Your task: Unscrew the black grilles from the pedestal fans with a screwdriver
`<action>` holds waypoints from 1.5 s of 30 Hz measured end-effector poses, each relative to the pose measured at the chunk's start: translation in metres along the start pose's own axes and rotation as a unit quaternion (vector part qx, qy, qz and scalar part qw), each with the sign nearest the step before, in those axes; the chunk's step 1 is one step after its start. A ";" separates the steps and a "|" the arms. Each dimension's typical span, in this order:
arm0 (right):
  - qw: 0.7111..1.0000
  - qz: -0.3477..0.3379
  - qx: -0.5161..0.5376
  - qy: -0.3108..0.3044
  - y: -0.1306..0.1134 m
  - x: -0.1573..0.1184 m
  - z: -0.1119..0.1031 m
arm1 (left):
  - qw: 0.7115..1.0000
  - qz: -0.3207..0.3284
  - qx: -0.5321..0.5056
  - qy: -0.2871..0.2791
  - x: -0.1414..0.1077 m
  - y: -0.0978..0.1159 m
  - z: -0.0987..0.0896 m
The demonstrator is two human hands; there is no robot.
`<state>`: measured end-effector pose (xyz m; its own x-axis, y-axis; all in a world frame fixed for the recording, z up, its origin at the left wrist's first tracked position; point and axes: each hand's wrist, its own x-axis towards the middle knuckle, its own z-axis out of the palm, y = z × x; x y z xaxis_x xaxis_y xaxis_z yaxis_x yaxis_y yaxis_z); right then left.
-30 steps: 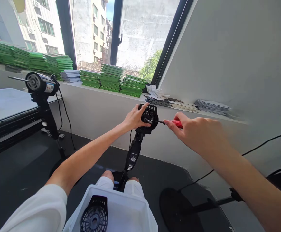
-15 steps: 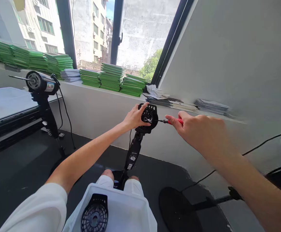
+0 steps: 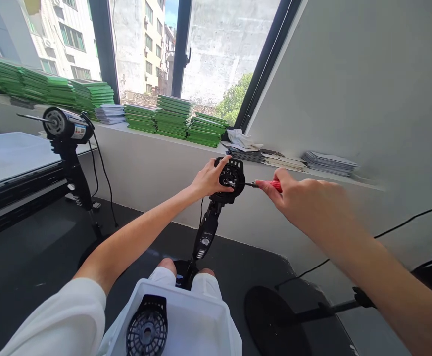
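My left hand (image 3: 210, 179) grips the left side of a round black housing (image 3: 238, 170), thumb and finger across its face. The housing tops an upright black stand (image 3: 205, 240) with a knob on its neck. In my right hand (image 3: 297, 195) is a red-handled screwdriver (image 3: 275, 185), whose thin shaft points left into the housing. Its tip is too small to make out. A white tray (image 3: 197, 316) rests on my lap, with a black round grille (image 3: 147, 331) inside it.
A second black stand with a bare motor (image 3: 67, 126) is at the left, beside a table with a white tray (image 3: 11, 148). Green stacks (image 3: 171, 118) and grey sheets (image 3: 329, 163) line the sill. A round black base (image 3: 275, 321) and cables lie at the lower right.
The whole view has shifted very slightly. Both hands keep their places at the housing and on the screwdriver.
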<state>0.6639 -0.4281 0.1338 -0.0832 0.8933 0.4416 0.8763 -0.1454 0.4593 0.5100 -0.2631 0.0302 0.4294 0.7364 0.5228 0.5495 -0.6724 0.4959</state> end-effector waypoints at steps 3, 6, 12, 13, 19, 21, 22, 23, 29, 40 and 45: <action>0.999 -0.021 0.029 -0.003 -0.002 -0.001 -0.001 | 1.000 0.002 -0.003 0.000 0.000 0.000 0.000; 0.999 -0.026 0.041 -0.019 -0.003 -0.002 -0.001 | 1.000 -0.001 -0.002 -0.001 0.000 0.000 0.000; 0.999 -0.024 0.034 0.003 -0.003 0.001 -0.003 | 1.000 -0.006 -0.001 -0.007 -0.001 0.003 -0.003; 0.999 -0.024 0.031 -0.006 -0.002 0.001 -0.004 | 1.000 -0.007 0.000 -0.008 -0.001 0.003 -0.003; 0.999 0.005 0.036 -0.018 -0.003 -0.002 -0.009 | 1.000 -0.002 0.003 -0.005 -0.001 0.003 -0.003; 0.997 -0.022 0.065 -0.026 -0.003 -0.002 -0.007 | 1.000 -0.005 0.004 -0.005 -0.002 0.003 -0.003; 0.998 -0.021 0.057 -0.016 -0.004 -0.002 -0.006 | 1.000 -0.006 0.005 -0.005 -0.002 0.003 -0.003; 0.999 -0.009 0.035 0.003 -0.005 -0.002 -0.005 | 1.000 -0.008 0.004 -0.006 -0.002 0.004 -0.003; 0.995 -0.042 0.085 0.002 -0.003 0.000 -0.001 | 1.000 -0.011 0.002 -0.006 -0.002 0.003 -0.005; 0.994 0.052 0.083 0.051 -0.023 -0.013 0.013 | 1.000 0.001 -0.022 -0.008 0.000 0.000 -0.007; 0.961 0.090 0.217 0.144 -0.017 -0.055 0.022 | 0.987 0.055 -0.153 0.003 -0.061 -0.036 -0.011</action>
<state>0.6638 -0.4649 0.0848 0.0159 0.7063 0.7078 0.9990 -0.0404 0.0179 0.4560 -0.2849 -0.0119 0.4691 0.6582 0.5889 0.2583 -0.7399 0.6212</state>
